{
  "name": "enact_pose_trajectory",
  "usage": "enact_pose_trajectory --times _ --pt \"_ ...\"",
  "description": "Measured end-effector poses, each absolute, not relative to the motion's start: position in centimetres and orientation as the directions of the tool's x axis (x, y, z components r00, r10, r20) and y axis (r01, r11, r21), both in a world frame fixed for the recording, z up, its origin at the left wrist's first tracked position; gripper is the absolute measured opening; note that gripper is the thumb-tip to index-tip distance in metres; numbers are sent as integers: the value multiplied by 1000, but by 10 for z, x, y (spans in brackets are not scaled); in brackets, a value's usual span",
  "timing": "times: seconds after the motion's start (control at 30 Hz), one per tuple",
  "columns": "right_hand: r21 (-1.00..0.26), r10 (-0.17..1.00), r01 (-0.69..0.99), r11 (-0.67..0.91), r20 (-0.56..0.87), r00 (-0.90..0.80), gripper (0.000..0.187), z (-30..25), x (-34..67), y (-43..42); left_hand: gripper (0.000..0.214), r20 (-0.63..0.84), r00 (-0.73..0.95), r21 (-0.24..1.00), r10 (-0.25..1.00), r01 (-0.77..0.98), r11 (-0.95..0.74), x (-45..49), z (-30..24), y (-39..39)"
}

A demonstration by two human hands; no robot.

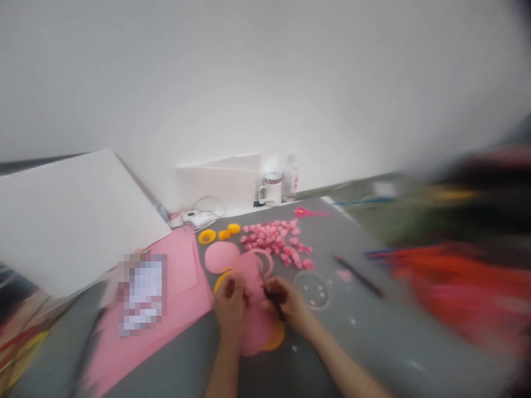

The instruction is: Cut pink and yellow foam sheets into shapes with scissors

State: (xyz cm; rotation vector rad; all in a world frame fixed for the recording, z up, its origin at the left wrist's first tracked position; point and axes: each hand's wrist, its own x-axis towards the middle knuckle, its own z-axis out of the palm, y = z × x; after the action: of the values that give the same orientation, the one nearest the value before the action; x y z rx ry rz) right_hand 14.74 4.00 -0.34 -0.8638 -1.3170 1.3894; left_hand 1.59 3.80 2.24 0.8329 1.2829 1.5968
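In the head view my right hand [286, 301] is closed around dark-handled scissors [271, 301], whose blades point up and away beside pink paper. My left hand [230, 298] pinches a pink paper piece [248, 268]; blur hides its exact edge. A curled pink strip [267, 261] loops just beyond the blades. Beneath my hands lie a round pink sheet [254, 334] and a yellow round piece [277, 334], partly covered. Farther off, a pink disc [222, 257] rests beside a heap of small folded pink pieces [271, 237].
Pink sheets [182, 298] cover the left side of the grey table [340, 342]. A clear round lid [313, 290] and a dark pen-like stick [359, 276] lie right. At the back stand a mug [272, 190] and a bottle [291, 177]. Pink scissors [305, 212] lie near the far edge.
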Motion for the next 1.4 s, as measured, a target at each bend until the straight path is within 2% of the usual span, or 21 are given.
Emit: enact_pose_trajectory --times 0.3,0.5,0.77,1.0,1.4 --pt "-963 960 -252 98 158 -230 44 -5 147 42 34 -24 -316 997 948 -75 1 11 15 38" --pt "-953 955 -288 93 168 -246 46 -10 147 43 32 23 -338 999 941 31 -13 12 14 37" --pt "-958 957 -267 108 173 -234 41 -8 146 43 33 5 -313 1000 950 -13 -9 16 20 36" --pt "-952 948 -301 59 148 -281 49 -8 149 43 32 -10 -277 999 961 -38 -1 9 18 38" --pt "-971 946 -226 75 141 -292 42 -5 149 42 37 54 -307 997 950 -34 -68 9 16 38"
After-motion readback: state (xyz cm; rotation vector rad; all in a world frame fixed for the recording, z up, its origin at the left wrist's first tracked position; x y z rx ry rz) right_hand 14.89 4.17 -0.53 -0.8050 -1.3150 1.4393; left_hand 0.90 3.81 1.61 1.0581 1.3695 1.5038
